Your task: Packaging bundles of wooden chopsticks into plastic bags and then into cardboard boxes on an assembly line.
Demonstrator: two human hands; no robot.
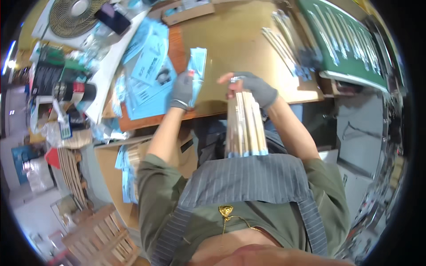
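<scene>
My left hand (pixel 180 91), in a grey fingerless glove, is closed on a small stack of light-blue printed packets (pixel 198 63) at the table's front edge. To its right, my right hand (pixel 257 88), gloved the same way, has its bare fingers apart and pointing left, with a shiny band on one. Just below it, a bundle of long slim pale sticks with blue lower ends (pixel 246 126) stands against my striped apron (pixel 248 179). Whether the right palm touches the sticks' upper ends is hard to see. Motion blurs the fingers.
Loose blue printed packets (pixel 148 84) cover the table's left part. More sticks (pixel 282 48) lie at the right, beside a green tray (pixel 355 66) holding rows of them. A cardboard box (pixel 188 12) stands at the back. A fan (pixel 77 13) and a phone (pixel 113 18) are far left.
</scene>
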